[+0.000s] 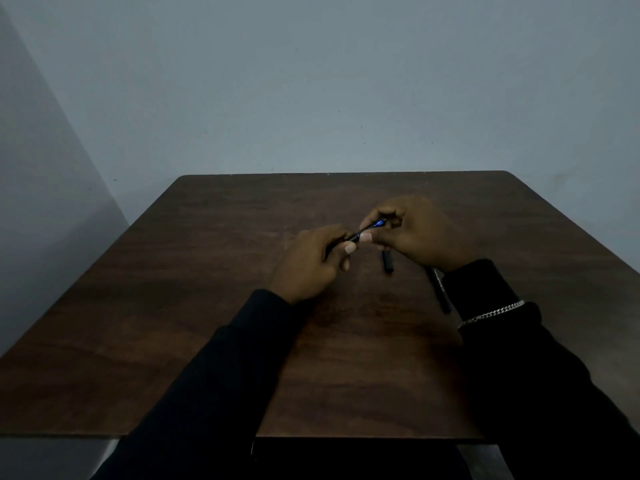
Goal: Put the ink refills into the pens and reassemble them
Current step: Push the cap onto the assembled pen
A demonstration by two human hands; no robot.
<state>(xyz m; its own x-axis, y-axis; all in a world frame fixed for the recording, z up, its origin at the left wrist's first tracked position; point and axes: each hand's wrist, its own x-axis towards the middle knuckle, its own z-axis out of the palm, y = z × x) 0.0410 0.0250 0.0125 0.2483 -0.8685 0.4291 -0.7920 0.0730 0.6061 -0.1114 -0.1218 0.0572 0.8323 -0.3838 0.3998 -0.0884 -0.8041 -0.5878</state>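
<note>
Head camera, looking down at a dark brown wooden table [173, 306] pushed up against a pale grey wall [311, 81]. Dim light everywhere.

Above the middle of the table, two hands close together, nearly touching. On the left side, the left hand [311, 261], fingers curled tight round a black pen barrel [351, 238], with only the front end of the barrel poking out past the thumb. On the right side, the right hand [415, 233], fingers bent in, thumb and first finger pinching a thin blue ink refill [378, 223]. Refill slanting down toward the left, lower end right at the mouth of the barrel. Too dark and too small to tell how far inside. Both pen parts up in the air, off the table.

Down on the table, just below the right hand, a short black pen piece [388, 262], lying flat. A cap or some other part, hard to tell. A bit further right and nearer the person, a long black pen [440, 292], also lying flat, top end hidden under the right wrist.

Black sleeves [207, 393] on both arms. Over the right sleeve, a silver chain bracelet [491, 315].
</note>
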